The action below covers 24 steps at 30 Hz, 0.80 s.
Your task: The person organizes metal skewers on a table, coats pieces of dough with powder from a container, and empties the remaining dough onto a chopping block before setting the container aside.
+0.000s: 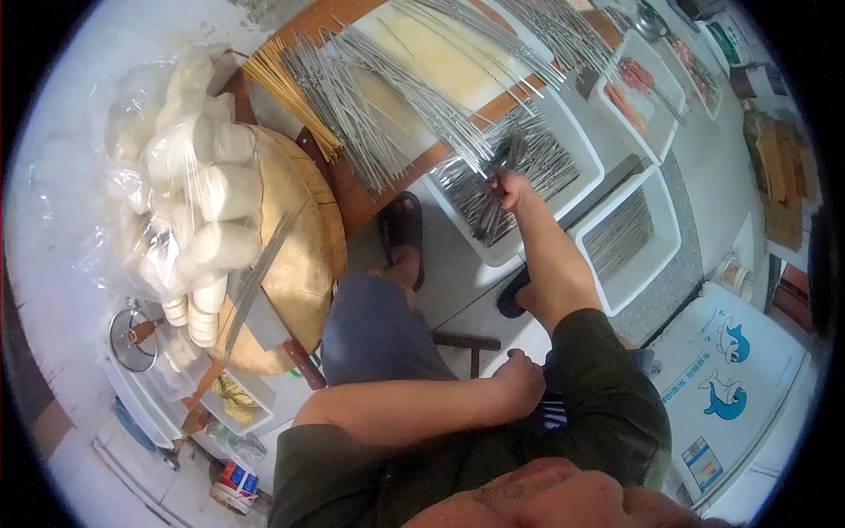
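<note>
My right hand point(509, 189) is closed on a bunch of thin metal skewers at the near edge of a white tub point(588, 157). Many more grey metal skewers point(550, 163) lie heaped in that tub, some under my fingers. Across my lap, my left hand point(519, 384) is curled closed, and nothing sticks out of it. Further up, long metal skewers point(352, 106) lie fanned over a white cutting board point(462, 57) on a brown wooden board point(433, 163), with their ends hanging over its near edge. A bundle of yellowish sticks point(290, 92) lies beside them.
At left, a plastic bag of pale cylindrical pieces point(189, 167) leans over a round wooden block point(308, 207), which bears a cleaver point(277, 334). Right of me are a second white tub with skewers point(671, 242), a tray with reddish meat point(635, 75) and a white box with blue dolphins point(766, 378).
</note>
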{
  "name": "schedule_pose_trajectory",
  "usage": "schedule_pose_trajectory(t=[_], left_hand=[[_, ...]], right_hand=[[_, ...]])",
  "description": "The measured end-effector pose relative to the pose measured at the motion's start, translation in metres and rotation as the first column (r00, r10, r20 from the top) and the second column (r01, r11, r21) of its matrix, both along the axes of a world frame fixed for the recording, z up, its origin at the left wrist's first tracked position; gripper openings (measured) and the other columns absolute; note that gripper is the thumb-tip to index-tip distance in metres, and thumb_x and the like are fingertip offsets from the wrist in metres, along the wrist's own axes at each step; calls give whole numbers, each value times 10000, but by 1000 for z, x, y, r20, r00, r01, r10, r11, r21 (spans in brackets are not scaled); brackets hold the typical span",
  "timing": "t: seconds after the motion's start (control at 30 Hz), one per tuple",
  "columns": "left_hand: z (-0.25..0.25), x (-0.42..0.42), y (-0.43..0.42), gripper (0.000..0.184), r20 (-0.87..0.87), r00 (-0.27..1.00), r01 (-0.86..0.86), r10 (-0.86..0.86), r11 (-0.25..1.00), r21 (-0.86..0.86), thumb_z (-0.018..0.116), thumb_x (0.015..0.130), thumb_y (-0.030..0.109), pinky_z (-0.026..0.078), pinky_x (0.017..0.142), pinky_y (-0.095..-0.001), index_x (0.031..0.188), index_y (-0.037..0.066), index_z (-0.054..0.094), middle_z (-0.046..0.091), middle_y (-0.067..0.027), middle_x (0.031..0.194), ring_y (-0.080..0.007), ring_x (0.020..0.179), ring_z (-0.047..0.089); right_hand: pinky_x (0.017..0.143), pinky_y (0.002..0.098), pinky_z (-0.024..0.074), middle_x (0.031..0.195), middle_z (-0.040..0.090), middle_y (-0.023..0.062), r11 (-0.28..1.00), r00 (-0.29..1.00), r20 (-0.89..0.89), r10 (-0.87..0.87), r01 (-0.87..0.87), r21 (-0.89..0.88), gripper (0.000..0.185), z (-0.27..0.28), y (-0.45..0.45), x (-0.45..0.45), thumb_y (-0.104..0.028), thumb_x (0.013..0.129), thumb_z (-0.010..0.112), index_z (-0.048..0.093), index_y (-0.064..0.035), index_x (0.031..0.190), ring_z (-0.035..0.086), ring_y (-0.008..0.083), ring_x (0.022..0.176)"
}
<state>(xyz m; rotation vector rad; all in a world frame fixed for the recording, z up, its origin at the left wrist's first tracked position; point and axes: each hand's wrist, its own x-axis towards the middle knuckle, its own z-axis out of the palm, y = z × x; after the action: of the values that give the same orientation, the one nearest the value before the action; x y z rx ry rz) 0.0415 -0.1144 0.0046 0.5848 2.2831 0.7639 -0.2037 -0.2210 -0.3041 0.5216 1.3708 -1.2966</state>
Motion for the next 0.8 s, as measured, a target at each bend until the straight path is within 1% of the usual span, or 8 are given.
schedule_pose_trajectory(t=[0.2, 0.23, 0.33, 0.47, 0.57, 0.67, 0.7, 0.8], left_hand=[[7, -8, -8, 296, 4, 1000, -21, 21, 1000, 12, 517, 861, 252, 440, 765, -448, 1025, 51, 660, 642, -120, 999, -291, 930, 613], [3, -5, -5, 299, -21, 999, -38, 38, 999, 30, 516, 862, 253, 441, 775, -453, 1028, 49, 660, 642, -126, 1010, -295, 937, 612], [-2, -1, 1, 309, -65, 997, -30, 31, 999, 16, 511, 867, 253, 437, 794, -463, 1050, 51, 655, 640, -136, 1017, -299, 950, 610], [7, -9, -4, 327, 7, 998, 58, -58, 997, -41, 489, 879, 252, 429, 809, -478, 1099, 61, 639, 638, -144, 1036, -301, 968, 606], [4, -6, -3, 332, 4, 998, 65, -65, 998, -5, 470, 885, 246, 421, 804, -472, 1112, 68, 634, 638, -146, 1060, -300, 976, 605], [9, -14, -10, 329, 80, 995, 53, -55, 998, 22, 457, 887, 244, 416, 785, -461, 1099, 73, 642, 641, -136, 1052, -297, 963, 606], [9, -14, -10, 327, 40, 998, 52, -53, 999, 7, 459, 887, 244, 414, 781, -460, 1095, 73, 644, 642, -134, 1050, -295, 955, 606], [12, -13, -9, 318, -55, 997, 47, -47, 999, -12, 468, 886, 243, 412, 768, -453, 1086, 74, 648, 643, -127, 1050, -290, 936, 607]], right_hand=[[427, 329, 425, 535, 456, 30, 997, 999, 0, 37, -37, 66, 340, 10, 14, -5, -245, 966, 478, 466, -95, 661, 422, 178, 432], [412, 317, 415, 521, 443, 25, 985, 994, -61, 86, -75, 155, 335, 10, 23, -2, -246, 964, 482, 465, -95, 666, 425, 169, 431], [455, 333, 427, 639, 419, 40, 989, 1000, 0, -20, 19, 146, 108, 41, 48, 12, -143, 934, 510, 481, -52, 883, 431, 166, 485], [503, 341, 446, 607, 412, 38, 1000, 996, 82, -24, 25, -11, 137, 21, 60, 21, -162, 958, 455, 469, -55, 874, 440, 181, 486], [459, 286, 419, 516, 406, 6, 998, 970, 244, 17, -1, -63, 277, 43, 29, 35, -188, 949, 473, 443, -104, 687, 416, 146, 450], [464, 282, 407, 522, 387, -10, 998, 986, 163, -39, 46, -36, 249, 25, 3, 51, -171, 940, 469, 435, -103, 703, 401, 135, 457], [465, 279, 395, 535, 377, -14, 996, 986, 163, 23, -8, -94, 251, 19, 2, 51, -174, 941, 459, 423, -107, 702, 388, 134, 457], [464, 280, 386, 545, 373, -8, 973, 943, 332, -22, 96, -208, 278, 38, 8, 40, -177, 948, 445, 403, -117, 680, 379, 131, 456]])
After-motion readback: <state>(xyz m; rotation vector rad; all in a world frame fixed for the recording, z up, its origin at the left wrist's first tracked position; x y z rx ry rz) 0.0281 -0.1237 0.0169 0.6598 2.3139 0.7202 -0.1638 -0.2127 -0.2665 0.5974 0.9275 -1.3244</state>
